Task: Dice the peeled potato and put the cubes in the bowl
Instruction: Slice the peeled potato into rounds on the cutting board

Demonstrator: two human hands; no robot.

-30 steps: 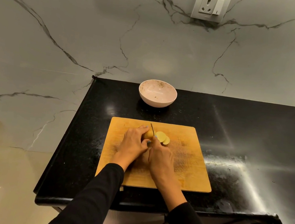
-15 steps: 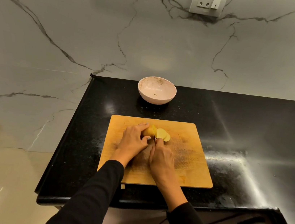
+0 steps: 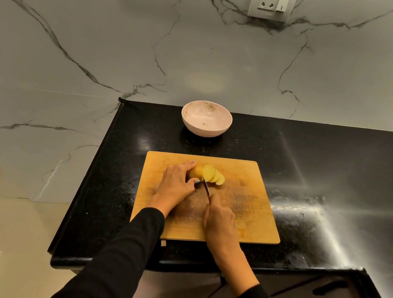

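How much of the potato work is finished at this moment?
Done: several round slices lie on the board. In hand: left hand holds the potato; right hand slices with the knife. Left: cutting cubes; the bowl holds none.

**Potato half sliced, bowl waiting**

The potato (image 3: pixel 196 172) is yellow and has no skin. It lies on the far part of a wooden cutting board (image 3: pixel 245 206). The uncut piece sits under the left hand (image 3: pixel 177 184), whose fingers curl over it. Right beside it are round slices (image 3: pixel 214 176). They lean on each other like fallen cards, in a short row going to the right. No cubes can be seen. The knife (image 3: pixel 206 188) has a thin blade. Its blade runs toward the potato, close to where the slices begin. The bowl (image 3: pixel 206 119) is pale pink and round. It stands upright on the black tabletop (image 3: pixel 315 160), behind the board and apart from it. There are small dark specks inside it.
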